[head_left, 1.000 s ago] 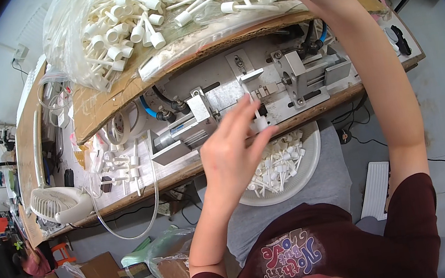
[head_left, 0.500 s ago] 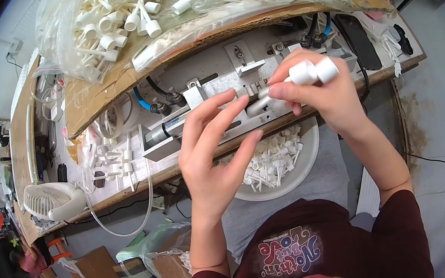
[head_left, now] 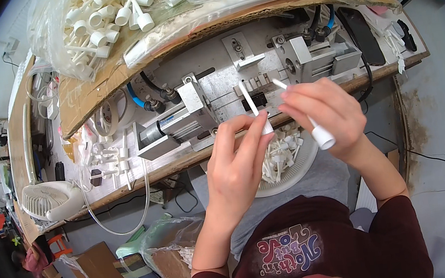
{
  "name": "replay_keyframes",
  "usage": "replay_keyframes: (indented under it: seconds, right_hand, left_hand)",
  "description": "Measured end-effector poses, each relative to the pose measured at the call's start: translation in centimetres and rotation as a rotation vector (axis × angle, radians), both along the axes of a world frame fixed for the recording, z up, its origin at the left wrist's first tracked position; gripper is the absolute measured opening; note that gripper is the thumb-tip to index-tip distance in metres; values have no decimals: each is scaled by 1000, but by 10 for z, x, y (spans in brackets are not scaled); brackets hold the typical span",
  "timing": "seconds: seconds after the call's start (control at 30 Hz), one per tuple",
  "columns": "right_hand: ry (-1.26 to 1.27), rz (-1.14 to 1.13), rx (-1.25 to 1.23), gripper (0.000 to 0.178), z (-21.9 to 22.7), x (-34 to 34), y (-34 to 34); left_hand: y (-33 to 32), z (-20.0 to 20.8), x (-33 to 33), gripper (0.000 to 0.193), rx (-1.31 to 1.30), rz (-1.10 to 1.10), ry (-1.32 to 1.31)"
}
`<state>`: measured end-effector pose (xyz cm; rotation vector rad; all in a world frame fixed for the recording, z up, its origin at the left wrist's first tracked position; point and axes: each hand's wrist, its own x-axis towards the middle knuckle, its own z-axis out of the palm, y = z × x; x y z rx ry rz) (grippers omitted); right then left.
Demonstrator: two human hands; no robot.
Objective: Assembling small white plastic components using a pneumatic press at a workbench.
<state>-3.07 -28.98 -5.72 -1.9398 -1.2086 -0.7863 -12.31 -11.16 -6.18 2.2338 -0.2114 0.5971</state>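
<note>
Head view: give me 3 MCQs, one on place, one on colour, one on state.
1. Where is the white bowl of capped tubes?
A. on the person's lap, under the bench edge
B. on the cardboard shelf
C. beside the desk fan

2. What colour are the air hoses on the metal jig?
A. red
B. blue
C. yellow

3. What does the left hand hold?
A. nothing
B. a screwdriver
C. a white capped tube

Answers: A, the bowl sits below the bench edge against the lap; B, the hoses at the fittings are blue; C, the fingers pinch a tube at its cap end.
</note>
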Motion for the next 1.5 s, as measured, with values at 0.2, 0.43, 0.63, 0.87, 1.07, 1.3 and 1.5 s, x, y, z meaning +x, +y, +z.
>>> replay_keyframes:
  seconds: [0.2, 0.43, 0.63, 0.87, 1.07, 1.3, 1.5]
  right_hand:
    - [159, -24, 115, 21, 7, -3, -4]
    - [325, -131, 59, 22, 19, -13, -7]
    - [-49, -139, -113, 37, 6, -10, -10]
    - [-213, -168, -162, 44, -2, -7, 7]
    - [115, -151, 103, 33, 5, -1, 1]
    - [427, -44, 229, 36, 25, -11, -5]
    - [734, 42, 505, 29, 24, -25, 1]
  left_hand:
    - [-2, -14, 13, 27, 387, 49, -67]
    - [2, -5, 22, 27, 458, 56, -23]
    - [2, 1, 16, 36, 71, -57, 55]
    - [-4, 13, -5, 36, -364, -155, 51]
    - [0, -4, 10, 28, 202, 39, -82]
    - [2, -4, 24, 29, 490, 67, -26]
    - [7, -1, 25, 29, 438, 18, -13]
